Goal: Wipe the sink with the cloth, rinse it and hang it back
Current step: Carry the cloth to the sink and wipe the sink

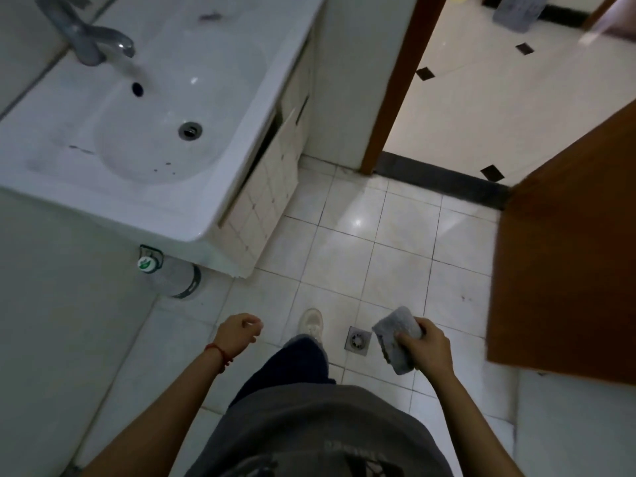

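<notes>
Head view. One white ceramic sink [113, 187], used here as landmark; one grey metal tap [86, 39] at its far rim, one round drain [190, 130] in the bowl, one dark overflow hole [137, 89] between tap and drain. Dark specks on the bowl's near slope.

Two hands, both well clear of the sink, low and nearer the camera. Right hand [425, 346]: grip curled round one folded grey cloth [395, 339], thumb across its top; cloth held in the air over the floor, far right of the sink. Left hand [237, 333]: fingers loosely curled, holding nothing; one red cord bracelet [220, 354] on the wrist.

Below the sink's near corner, one clear plastic bottle [172, 275] with a green-and-white cap, beside the wall. Tiled cabinet front [265, 194] under the sink's right edge. One square floor drain [357, 340] in the white tiled floor [395, 249], just left of the cloth. One pale shoe [310, 323] between the hands. Brown wooden door [564, 263] stands open far right of the sink.
</notes>
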Demonstrator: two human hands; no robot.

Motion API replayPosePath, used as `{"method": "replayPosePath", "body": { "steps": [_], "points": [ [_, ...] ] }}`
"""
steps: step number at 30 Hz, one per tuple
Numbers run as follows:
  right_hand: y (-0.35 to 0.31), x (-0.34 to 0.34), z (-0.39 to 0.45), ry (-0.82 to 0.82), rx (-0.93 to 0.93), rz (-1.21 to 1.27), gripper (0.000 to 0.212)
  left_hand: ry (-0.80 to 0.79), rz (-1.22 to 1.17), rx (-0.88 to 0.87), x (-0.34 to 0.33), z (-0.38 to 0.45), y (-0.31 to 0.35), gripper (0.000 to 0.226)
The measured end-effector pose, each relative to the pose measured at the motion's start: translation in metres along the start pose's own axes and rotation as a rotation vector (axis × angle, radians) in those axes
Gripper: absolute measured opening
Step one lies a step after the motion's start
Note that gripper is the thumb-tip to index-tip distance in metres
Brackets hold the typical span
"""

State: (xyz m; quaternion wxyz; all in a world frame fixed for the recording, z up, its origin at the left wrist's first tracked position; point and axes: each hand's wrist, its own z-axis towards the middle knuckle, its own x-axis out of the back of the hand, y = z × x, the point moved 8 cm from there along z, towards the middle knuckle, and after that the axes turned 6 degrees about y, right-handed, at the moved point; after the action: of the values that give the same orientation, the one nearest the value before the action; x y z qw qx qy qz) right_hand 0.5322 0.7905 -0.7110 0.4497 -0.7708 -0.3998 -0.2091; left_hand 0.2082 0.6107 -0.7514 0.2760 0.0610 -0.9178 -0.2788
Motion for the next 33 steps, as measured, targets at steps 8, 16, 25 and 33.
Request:
{"method": "replayPosePath", "body": {
  "steps": [8, 16, 25, 33],
  "points": [
    [-0.092, 0.017, 0.088, 0.002, 0.023, -0.006, 0.037, -0.019, -0.063, -0.137, 0.014, 0.086, 0.151, 0.022],
    [-0.237, -0.011, 0.191, -0.170, 0.275, -0.144, 0.036, 0.058, -0.208, -0.030, 0.033, 0.133, 0.180, 0.025],
    [-0.440, -0.074, 0.238, -0.610, 0.686, -0.343, 0.038, 0.399, -0.608, 0.305, 0.048, 0.123, 0.157, 0.016],
    [-0.527, -0.130, 0.148, -1.107, 1.004, -0.383, 0.038, 0.737, -0.766, 0.322, 0.076, 0.068, 0.180, 0.018]
  ]
}}
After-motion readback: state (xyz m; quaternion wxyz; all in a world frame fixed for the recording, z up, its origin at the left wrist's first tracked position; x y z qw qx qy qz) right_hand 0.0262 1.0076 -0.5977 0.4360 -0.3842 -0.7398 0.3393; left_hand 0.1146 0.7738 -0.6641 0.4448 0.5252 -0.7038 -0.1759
